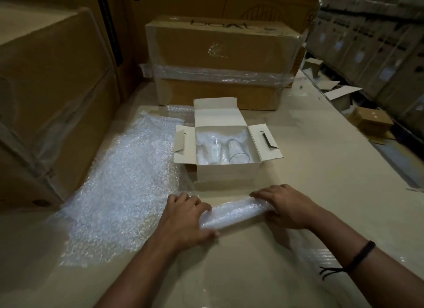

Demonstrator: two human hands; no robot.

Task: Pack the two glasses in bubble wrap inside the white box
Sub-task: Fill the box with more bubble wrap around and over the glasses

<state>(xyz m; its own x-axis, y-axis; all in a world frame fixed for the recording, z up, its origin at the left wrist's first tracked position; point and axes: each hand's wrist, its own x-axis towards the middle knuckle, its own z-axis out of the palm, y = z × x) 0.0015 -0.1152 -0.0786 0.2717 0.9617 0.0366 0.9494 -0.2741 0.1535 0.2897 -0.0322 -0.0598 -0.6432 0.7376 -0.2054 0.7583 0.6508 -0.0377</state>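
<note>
- Centrally, 1 white box (227,172): on the cardboard work surface (321,170), lid and both side flaps open, just beyond the hands.
- 1 clear glass (237,152): inside the white box, right part, lying tilted with its rim toward the near wall.
- 1 bubble-wrap bundle (206,145): inside the white box, left part, just beside the clear glass; contents cannot be told.
- 1 bubble-wrap roll (238,210): lying left to right on the work surface, near side of the white box, apart from it; whether it holds a glass cannot be told.
- Left hand (185,216): clamped on the roll's left end, fingers curled over the top, thumb under the near side.
- Right hand (284,206): laid over the roll's right end, fingers across its top; thumb hidden, so grip cannot be told. Black wristband (360,255) on that wrist.
- Hands apart, 1 at each end of the roll.
- 1 loose bubble-wrap sheet (128,181): spread flat, left of the white box.
- 1 taped brown carton (220,55): far side, behind the white box.
- 1 large brown carton (46,90): far left.
</note>
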